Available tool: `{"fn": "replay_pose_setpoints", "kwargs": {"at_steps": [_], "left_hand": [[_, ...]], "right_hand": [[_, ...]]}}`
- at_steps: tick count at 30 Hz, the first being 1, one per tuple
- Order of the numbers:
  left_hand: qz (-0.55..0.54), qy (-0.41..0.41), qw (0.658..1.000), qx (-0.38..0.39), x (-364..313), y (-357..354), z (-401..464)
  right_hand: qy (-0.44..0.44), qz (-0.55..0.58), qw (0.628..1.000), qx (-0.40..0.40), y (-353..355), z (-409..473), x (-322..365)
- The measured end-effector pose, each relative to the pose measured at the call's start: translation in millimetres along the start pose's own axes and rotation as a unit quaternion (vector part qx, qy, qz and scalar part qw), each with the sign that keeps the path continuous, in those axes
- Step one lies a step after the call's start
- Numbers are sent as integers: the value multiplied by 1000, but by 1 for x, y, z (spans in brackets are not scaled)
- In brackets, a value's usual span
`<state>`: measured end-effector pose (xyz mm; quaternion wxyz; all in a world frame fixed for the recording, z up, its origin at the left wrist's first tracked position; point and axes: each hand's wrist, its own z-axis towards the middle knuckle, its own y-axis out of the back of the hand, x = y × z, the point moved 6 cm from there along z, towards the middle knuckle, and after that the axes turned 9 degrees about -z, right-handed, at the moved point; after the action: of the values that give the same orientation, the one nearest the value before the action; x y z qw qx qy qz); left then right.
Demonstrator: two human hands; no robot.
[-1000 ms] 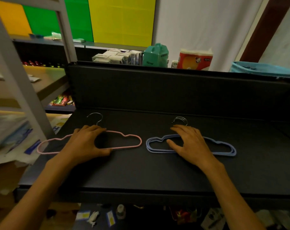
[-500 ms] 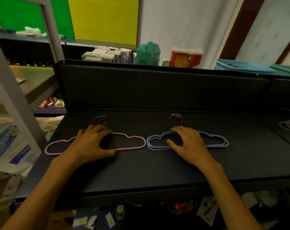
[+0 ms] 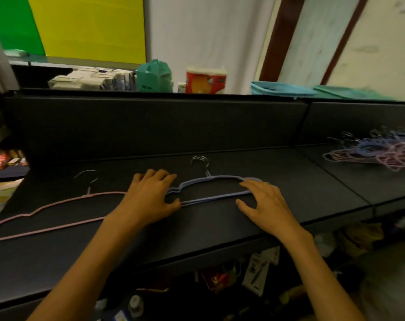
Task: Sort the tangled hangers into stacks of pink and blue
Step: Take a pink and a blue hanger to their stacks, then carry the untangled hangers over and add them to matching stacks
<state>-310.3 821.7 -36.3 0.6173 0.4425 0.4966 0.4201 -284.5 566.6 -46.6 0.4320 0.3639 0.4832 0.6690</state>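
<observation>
A single pink hanger (image 3: 104,194) lies flat on the black table (image 3: 301,181) at the left, its metal hook pointing away from me. To its right lies a small stack of blue hangers (image 3: 224,177), hooks bunched at the back. My left hand (image 3: 150,198) rests palm down over the pink hanger's right end and the blue stack's left end, thumb by the lower bar. My right hand (image 3: 266,205) lies with fingers spread on the blue stack's right end. A tangled pile of pink and blue hangers (image 3: 382,151) sits at the far right.
A tall black back panel (image 3: 150,126) walls the table's far side. Behind it stand white boxes (image 3: 88,79), a teal container (image 3: 154,76) and a red-and-white pack (image 3: 206,81). Assorted small goods hang and lie below the table's front edge.
The view has swung right, bringing the tangled pile into sight. My left hand slid from the pink hanger's middle to its right end. My right hand shifted to the blue stack's right end.
</observation>
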Motion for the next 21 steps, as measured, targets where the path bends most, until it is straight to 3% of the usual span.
{"fn": "replay_pose_setpoints", "kwargs": {"at_steps": [21], "left_hand": [[-15, -204, 979, -1, -424, -118, 153]], "right_hand": [[-180, -50, 981, -42, 63, -152, -424]]}}
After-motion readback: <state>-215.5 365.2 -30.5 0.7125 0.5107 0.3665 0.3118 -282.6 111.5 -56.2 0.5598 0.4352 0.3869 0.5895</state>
